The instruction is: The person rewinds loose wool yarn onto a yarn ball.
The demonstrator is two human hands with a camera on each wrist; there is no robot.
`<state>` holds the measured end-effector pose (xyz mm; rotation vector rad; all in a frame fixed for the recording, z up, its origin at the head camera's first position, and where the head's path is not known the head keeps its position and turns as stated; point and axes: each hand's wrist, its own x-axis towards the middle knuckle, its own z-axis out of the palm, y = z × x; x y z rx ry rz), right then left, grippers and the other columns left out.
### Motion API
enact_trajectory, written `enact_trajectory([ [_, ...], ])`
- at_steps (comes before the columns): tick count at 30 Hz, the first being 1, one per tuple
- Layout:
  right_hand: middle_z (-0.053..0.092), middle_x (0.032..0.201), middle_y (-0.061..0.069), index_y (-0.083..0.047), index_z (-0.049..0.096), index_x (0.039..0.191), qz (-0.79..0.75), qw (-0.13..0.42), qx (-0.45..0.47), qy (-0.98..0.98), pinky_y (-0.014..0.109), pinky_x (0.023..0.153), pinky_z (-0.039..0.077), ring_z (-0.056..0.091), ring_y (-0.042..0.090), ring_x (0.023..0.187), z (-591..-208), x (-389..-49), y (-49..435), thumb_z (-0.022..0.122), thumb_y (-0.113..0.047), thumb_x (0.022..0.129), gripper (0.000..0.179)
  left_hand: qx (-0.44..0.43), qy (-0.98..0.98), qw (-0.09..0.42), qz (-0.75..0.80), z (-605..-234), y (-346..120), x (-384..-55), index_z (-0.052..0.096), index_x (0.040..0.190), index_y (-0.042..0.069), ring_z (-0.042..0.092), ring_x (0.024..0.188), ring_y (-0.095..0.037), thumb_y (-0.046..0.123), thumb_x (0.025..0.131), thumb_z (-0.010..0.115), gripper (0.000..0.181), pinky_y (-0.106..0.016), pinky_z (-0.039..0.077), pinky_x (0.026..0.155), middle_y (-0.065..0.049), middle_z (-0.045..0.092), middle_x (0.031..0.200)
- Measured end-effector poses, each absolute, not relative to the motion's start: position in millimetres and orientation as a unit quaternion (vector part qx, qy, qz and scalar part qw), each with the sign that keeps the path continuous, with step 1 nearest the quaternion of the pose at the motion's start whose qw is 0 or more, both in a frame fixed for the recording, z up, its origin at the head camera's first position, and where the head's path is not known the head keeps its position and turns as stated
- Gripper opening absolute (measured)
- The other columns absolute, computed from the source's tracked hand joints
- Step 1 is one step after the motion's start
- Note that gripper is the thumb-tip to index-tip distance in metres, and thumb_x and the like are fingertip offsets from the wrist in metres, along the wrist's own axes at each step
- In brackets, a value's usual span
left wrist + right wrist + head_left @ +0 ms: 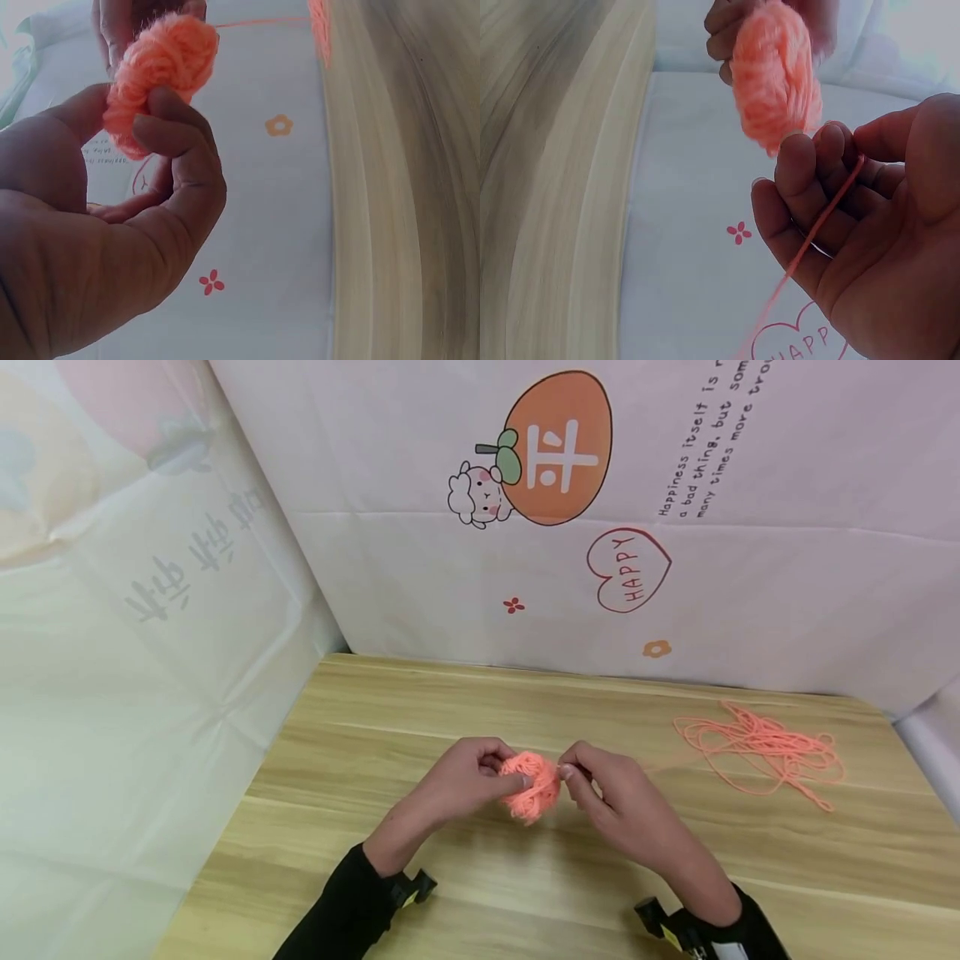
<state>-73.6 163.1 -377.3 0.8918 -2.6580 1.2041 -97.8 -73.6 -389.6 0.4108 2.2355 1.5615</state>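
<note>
Sleeves [337, 906], black, cover my forearms at the near side, with a small device [415, 888] strapped at the left wrist and a similar one at the right. My left hand [465, 781] grips the ball [532, 803], an orange wound bundle of yarn, with the thumb on the near face and the fingers curled behind it. The ball is positioned between both hands, held above the wooden table [337, 752]. My right hand [618, 793] is located just right of the ball; its thumb and index finger pinch the strand [804, 246]. From this pinch, the strand crosses in front of the curled fingers and leads right toward the pile [772, 747]. The pile, loose yarn of the same orange, lies in tangled loops on the far right of the table. Beyond the far edge stands a white sheet [420, 577], printed with an orange fruit [558, 450], a sheep [480, 497], a red heart outline reading HAPPY [630, 572], a red flower [513, 605] and an orange flower [657, 649].
</note>
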Motion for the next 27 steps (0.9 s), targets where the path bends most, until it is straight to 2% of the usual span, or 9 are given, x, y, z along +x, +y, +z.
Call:
enact_trajectory([
  [4,0.047,0.069,-0.012,-0.024,0.059,0.096,0.387,0.037,0.293,-0.873,0.023,0.048,0.040,0.040,0.006,0.054,-376.9,-71.3,159.2,0.045,-0.025,0.105,0.017,0.122,0.794,0.170,0.570,-389.4,-75.2,-100.9,0.067,0.102,0.014,0.062,0.072,-0.024,0.032,0.087,0.073,0.025,-0.027,0.049,0.056,-0.002,0.068,0.087],
  [10,0.044,0.067,-0.012,-0.027,0.055,0.093,0.388,0.033,0.312,-0.866,0.023,0.052,0.041,0.040,0.004,0.056,-379.6,-68.9,153.3,0.046,-0.022,0.105,0.016,0.098,0.757,0.157,0.626,-389.3,-77.0,-103.6,0.065,0.107,0.008,0.066,0.072,-0.023,0.024,0.088,0.073,0.026,-0.035,0.057,0.061,-0.009,0.066,0.091],
  [16,0.042,0.068,-0.013,-0.026,0.052,0.089,0.390,0.031,0.329,-0.860,0.021,0.050,0.040,0.040,0.002,0.058,-382.6,-66.6,148.2,0.046,-0.020,0.104,0.018,0.087,0.722,0.137,0.673,-389.3,-77.2,-105.6,0.062,0.113,0.003,0.068,0.079,-0.024,0.020,0.088,0.073,0.032,-0.046,0.057,0.069,-0.014,0.061,0.102],
  [23,0.043,0.069,-0.015,-0.028,0.052,0.091,0.390,0.025,0.348,-0.853,0.021,0.050,0.041,0.041,0.001,0.058,-388.8,-66.2,143.1,0.046,-0.016,0.104,0.019,0.098,0.692,0.120,0.705,-387.6,-78.6,-106.6,0.059,0.114,0.003,0.068,0.086,-0.029,0.023,0.088,0.073,0.036,-0.040,0.058,0.071,-0.018,0.059,0.103],
  [27,0.045,0.070,-0.016,-0.027,0.052,0.090,0.384,0.022,0.353,-0.853,0.021,0.051,0.042,0.043,0.001,0.059,-394.0,-66.9,140.3,0.046,-0.015,0.104,0.019,0.108,0.671,0.132,0.721,-387.9,-79.2,-105.7,0.060,0.114,0.004,0.067,0.090,-0.030,0.020,0.088,0.073,0.034,-0.040,0.057,0.074,-0.018,0.060,0.105],
])
